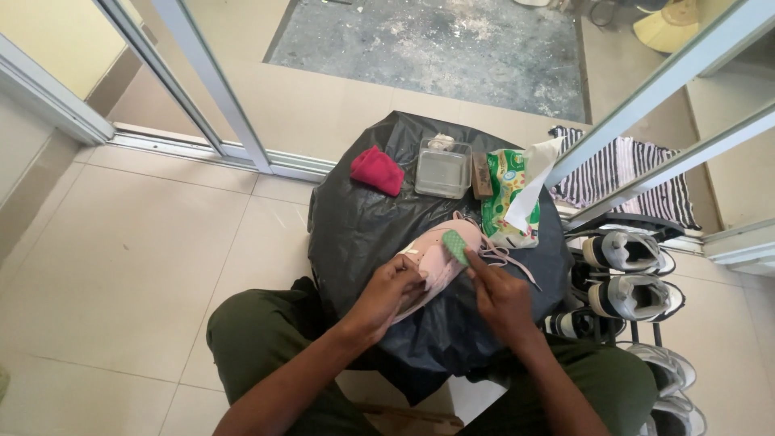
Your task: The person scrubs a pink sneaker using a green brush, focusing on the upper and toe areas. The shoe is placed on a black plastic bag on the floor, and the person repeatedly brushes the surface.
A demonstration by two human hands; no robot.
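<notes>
Pink canvas fills the middle of my view: a pink shoe (436,258) lying on the black plastic sheet (355,226) over a round table. My left hand (391,291) curls closed around the shoe's side, steadying it. My right hand (500,295) pinches a green sponge (457,245) pressed onto the upper. I judge the scrubbing step is in hand; the next stroke calls for firm bracing, with the clear water tub (442,168), red cloth (377,170) and wipes pack (510,194) beyond

a round counter (355,234) wrapped in black plastic carries a pink shoe (436,262), red cloth (377,170), clear plastic box (443,169) and green tissue pack (508,198).
</notes>
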